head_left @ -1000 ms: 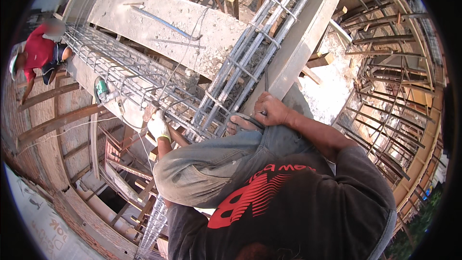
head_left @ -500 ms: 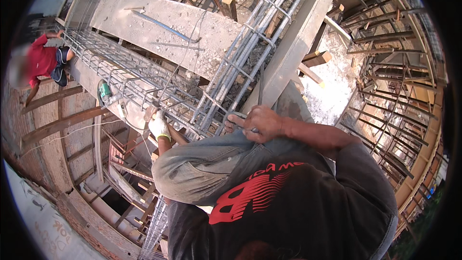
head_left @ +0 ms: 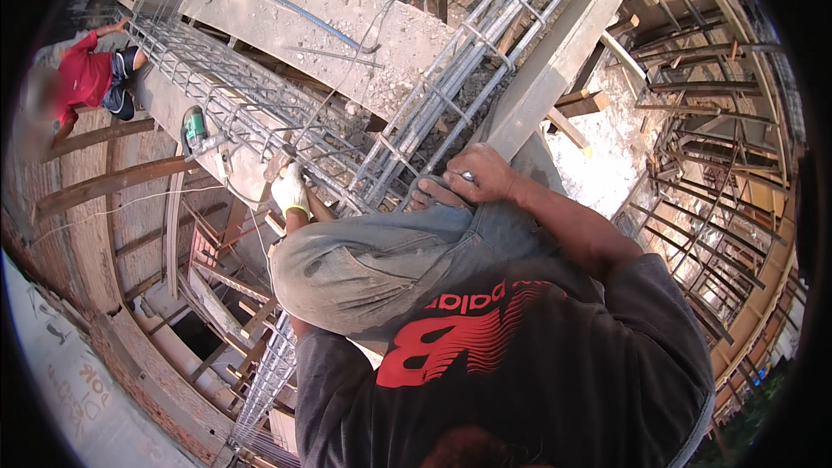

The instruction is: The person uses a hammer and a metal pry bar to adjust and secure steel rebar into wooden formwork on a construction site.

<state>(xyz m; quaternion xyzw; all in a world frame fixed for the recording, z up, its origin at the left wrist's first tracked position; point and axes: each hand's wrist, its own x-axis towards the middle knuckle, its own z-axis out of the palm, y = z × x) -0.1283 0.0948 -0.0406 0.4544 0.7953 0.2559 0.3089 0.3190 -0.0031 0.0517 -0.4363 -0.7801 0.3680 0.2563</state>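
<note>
My left hand [head_left: 291,191], in a white glove, is closed beside the left rebar cage, around what looks like a hammer [head_left: 277,164]; a wooden handle seems to run out past the wrist. My bare right hand [head_left: 479,173] is curled into a fist over my lower leg, at the near end of the right rebar cage [head_left: 433,121]. A shiny metal tool end [head_left: 468,176] pokes out of this fist; the rest of the tool is hidden. Just left of the fist are toes [head_left: 433,194], partly covered. My jeans knee [head_left: 347,277] is bent between my two arms.
A green power tool [head_left: 194,128] lies on the plank by the left rebar cage [head_left: 234,95]. A concrete slab [head_left: 321,26] carries a blue bar [head_left: 312,19] and rubble. A person in red [head_left: 91,78] is at the far left. Timber props [head_left: 711,130] stand below at right.
My right fist has moved up and slightly right; the dark rod seen above it has gone from sight. The whole view has shifted a little. My left hand stays at the cage.
</note>
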